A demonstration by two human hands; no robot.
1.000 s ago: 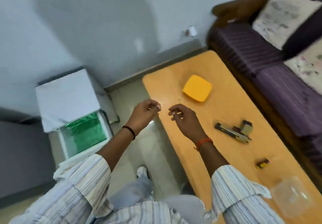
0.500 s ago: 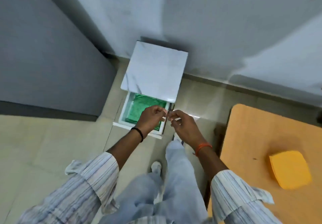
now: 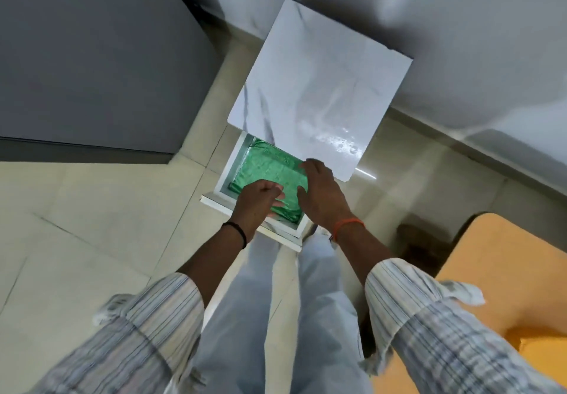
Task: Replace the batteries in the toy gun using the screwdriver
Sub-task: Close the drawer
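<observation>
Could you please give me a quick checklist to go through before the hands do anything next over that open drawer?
1. Drawer pulled out: ok.
2. Green sheet lining it is exposed: ok.
3. Left hand over the drawer: ok.
4. Right hand over the drawer: ok.
5. Either hand holding anything: cannot tell.
6. Toy gun, screwdriver, batteries in view: not ok.

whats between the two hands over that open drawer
Only the green lining of the open drawer shows in the narrow gap between the left hand and right hand in the head view; no object sits there.
</observation>
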